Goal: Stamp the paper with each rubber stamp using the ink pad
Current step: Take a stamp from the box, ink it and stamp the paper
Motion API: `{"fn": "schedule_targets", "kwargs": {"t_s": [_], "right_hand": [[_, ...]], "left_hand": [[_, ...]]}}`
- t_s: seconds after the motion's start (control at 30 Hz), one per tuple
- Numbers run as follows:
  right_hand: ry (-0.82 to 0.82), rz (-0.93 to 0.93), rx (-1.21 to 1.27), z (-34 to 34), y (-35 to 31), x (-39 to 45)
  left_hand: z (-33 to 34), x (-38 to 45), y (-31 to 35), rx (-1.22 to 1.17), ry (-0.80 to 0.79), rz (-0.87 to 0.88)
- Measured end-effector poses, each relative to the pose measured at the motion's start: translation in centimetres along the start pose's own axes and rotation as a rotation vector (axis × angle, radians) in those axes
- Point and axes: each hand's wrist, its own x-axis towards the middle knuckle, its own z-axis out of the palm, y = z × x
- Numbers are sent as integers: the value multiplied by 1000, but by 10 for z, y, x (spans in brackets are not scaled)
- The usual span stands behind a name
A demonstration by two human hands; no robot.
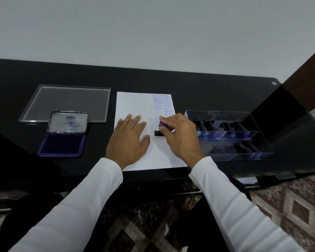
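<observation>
- Rubber stamp (161, 128): base down on the paper (135, 106), right-centre of the sheet, purple knob up, under the right hand's fingertips.
- Right hand (180, 137): fingers curled, pinching the stamp's handle from its right.
- Left hand (129, 137): flat, fingers spread, pressing the paper just left of the stamp.
- Ink pad (62, 142): lid up, well left of the sheet.
- Clear compartment box (229, 153), right: more stamps inside.
- Blue prints (163, 104) on the sheet's far right.
- Clear tray (67, 102), far left.
</observation>
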Motion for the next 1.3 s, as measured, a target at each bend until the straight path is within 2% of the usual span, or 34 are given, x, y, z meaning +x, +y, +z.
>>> {"fn": "schedule_targets", "kwargs": {"t_s": [1.3], "right_hand": [[-67, 37, -73, 2, -2, 9]], "left_hand": [[-1, 0, 0, 2, -17, -15]]}}
